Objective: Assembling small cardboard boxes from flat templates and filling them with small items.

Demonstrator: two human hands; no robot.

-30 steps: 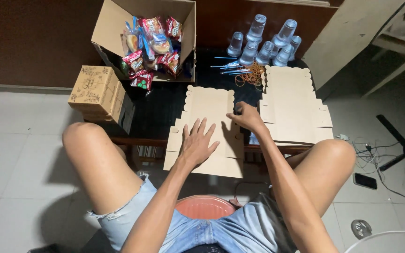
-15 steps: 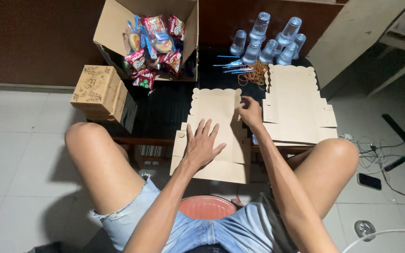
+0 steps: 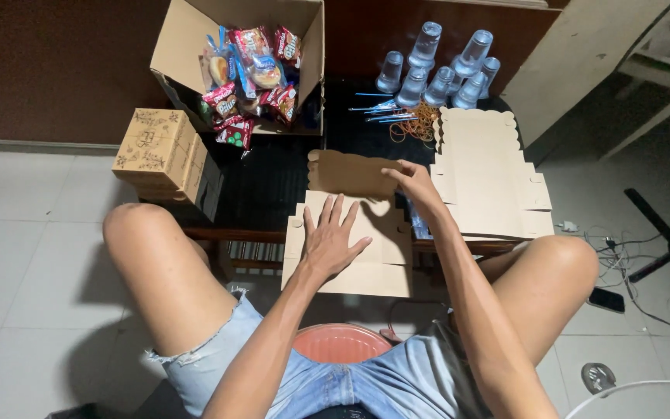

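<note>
A flat die-cut cardboard box blank (image 3: 366, 264) lies on a low dark table (image 3: 269, 186) in front of me. My left hand (image 3: 331, 237) presses flat on its middle with fingers spread. My right hand (image 3: 412, 182) grips the blank's far panel (image 3: 347, 172) and holds it folded upward. I sit on a red stool (image 3: 339, 341), knees on either side of the table.
A stack of flat box blanks (image 3: 486, 167) lies to the right. An open carton of snack packets (image 3: 250, 62), clear plastic cups (image 3: 436, 70), straws and rubber bands (image 3: 412, 124) sit at the back. Folded printed boxes (image 3: 160, 151) are at the left. A phone (image 3: 606, 299), cables and a fan base (image 3: 668, 244) are on the floor.
The far panel of the blank, flat before, now stands folded up under my right hand. My left hand stays pressed on the middle.
</note>
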